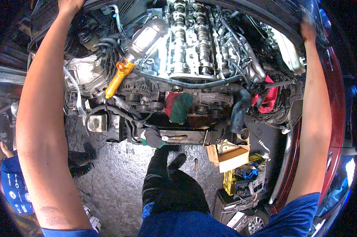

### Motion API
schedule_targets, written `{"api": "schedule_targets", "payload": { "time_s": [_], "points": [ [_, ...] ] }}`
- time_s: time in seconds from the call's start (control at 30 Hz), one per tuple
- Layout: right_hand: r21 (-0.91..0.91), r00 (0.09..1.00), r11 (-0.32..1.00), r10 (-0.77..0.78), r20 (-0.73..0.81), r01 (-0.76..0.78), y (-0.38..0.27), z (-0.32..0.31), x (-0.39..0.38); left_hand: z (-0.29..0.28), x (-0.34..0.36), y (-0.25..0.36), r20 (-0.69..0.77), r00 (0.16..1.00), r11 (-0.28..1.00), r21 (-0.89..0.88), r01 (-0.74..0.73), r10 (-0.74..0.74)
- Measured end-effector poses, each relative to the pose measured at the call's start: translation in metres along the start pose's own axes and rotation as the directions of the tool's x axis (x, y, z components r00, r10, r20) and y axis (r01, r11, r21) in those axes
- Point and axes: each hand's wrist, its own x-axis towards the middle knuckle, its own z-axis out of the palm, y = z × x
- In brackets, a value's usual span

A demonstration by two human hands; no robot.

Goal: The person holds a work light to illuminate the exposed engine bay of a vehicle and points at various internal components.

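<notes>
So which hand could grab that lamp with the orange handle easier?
Probably the left. The left hand rests up at the engine bay's far edge, and the lamp lies just below it on that side. The right hand is braced far across the engine, on the other side.

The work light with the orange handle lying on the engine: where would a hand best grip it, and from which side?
Probably by the orange handle, from the person's left. The work light lies tilted, its clear lamp head toward the exposed camshafts, the handle sticking out down-left, free of hoses. Both hands are up on the raised hood.
</notes>
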Motion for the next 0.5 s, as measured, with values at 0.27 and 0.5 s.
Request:
{"api": "schedule_targets", "payload": {
  "time_s": [0.27, 0.5],
  "points": [
    [-0.081, 0.996, 0.996, 0.047, 0.075, -0.041, 0.01, -0.002, -0.002, -0.003, -0.003, 0.006, 0.023, 1.0, 1.0, 0.022, 0.001, -0.002],
    [-0.119, 0.989, 0.99, 0.094, 0.115, -0.08, 0.019, 0.007, -0.006, -0.001, -0.002, 0.0, -0.012, 1.0, 0.998, 0.057, -0.002, 0.003]
  ]
}}
